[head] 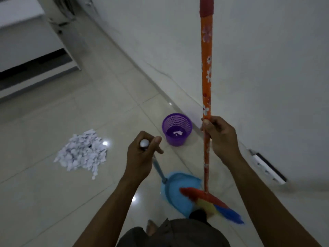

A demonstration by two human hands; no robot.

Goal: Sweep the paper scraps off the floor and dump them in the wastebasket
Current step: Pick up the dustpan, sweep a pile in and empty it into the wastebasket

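A heap of white paper scraps (82, 150) lies on the tiled floor at the left. A purple mesh wastebasket (177, 129) stands by the wall with a scrap or two inside. My left hand (142, 154) grips the white-capped top of the blue dustpan's handle; the dustpan (175, 191) sits low near my feet. My right hand (219, 138) grips the orange flowered broom handle (206, 68), held upright. The broom's red, yellow and blue bristles (211, 205) lie across the dustpan's right side.
A white wall runs along the right, with a white power strip (267, 166) at its foot. A white cabinet (30, 47) stands at the upper left. My foot (151, 227) shows at the bottom.
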